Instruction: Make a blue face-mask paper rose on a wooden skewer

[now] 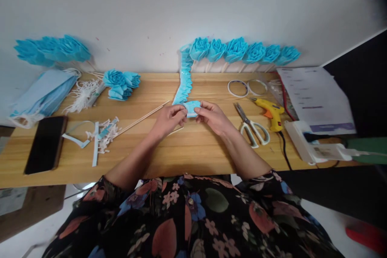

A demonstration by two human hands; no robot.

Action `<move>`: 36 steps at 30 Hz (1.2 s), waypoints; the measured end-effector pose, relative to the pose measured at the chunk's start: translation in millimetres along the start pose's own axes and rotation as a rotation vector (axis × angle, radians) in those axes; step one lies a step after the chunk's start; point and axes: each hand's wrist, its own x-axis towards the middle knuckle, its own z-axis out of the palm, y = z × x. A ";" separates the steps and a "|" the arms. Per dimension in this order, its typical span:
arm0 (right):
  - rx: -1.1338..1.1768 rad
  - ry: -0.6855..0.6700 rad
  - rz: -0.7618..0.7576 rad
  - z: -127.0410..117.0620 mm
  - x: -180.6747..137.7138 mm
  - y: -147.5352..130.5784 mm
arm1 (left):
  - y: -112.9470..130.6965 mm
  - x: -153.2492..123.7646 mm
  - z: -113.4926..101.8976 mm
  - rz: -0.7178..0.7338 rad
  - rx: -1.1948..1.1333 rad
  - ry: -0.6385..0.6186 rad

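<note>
My left hand (168, 121) and my right hand (213, 115) meet over the middle of the wooden table (193, 153). Both pinch a small folded light-blue piece (191, 108) between fingers and thumbs. The piece is the near end of a long blue folded strip (184, 80) that runs back to the wall. A thin wooden stick (142, 119) lies just left of my left hand.
Scissors (252, 125), a yellow glue gun (271, 112) and two tape rings (246, 88) lie to the right. A power strip (314, 145) and papers (314, 96) sit far right. Blue paper roses (242, 50) line the wall. A phone (45, 143), paper scraps (101, 135) and blue masks (42, 94) lie left.
</note>
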 end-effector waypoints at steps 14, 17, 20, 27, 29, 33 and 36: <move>-0.137 0.030 -0.071 -1.0 -4.2 2.1 | -0.6 0.8 -4.3 -0.053 0.004 -0.028; -0.100 0.002 -0.034 -3.4 -4.7 0.9 | 0.0 1.3 -4.2 -0.044 -0.016 -0.010; -0.105 -0.019 -0.005 -5.0 -6.0 -1.3 | -0.6 1.9 -3.6 -0.027 -0.017 0.023; -0.143 -0.030 -0.010 -4.9 -6.6 -0.9 | 0.5 0.6 -1.0 -0.001 0.041 0.013; -0.150 -0.019 -0.015 -4.4 -6.4 -0.4 | 1.3 -0.4 -0.5 0.003 0.055 0.011; -0.163 0.002 -0.036 -3.0 -6.2 -0.1 | 1.9 -1.5 -0.4 0.004 0.054 -0.002; -0.186 0.024 -0.052 -2.7 -5.9 0.7 | 0.5 -1.0 -0.6 -0.004 0.046 0.001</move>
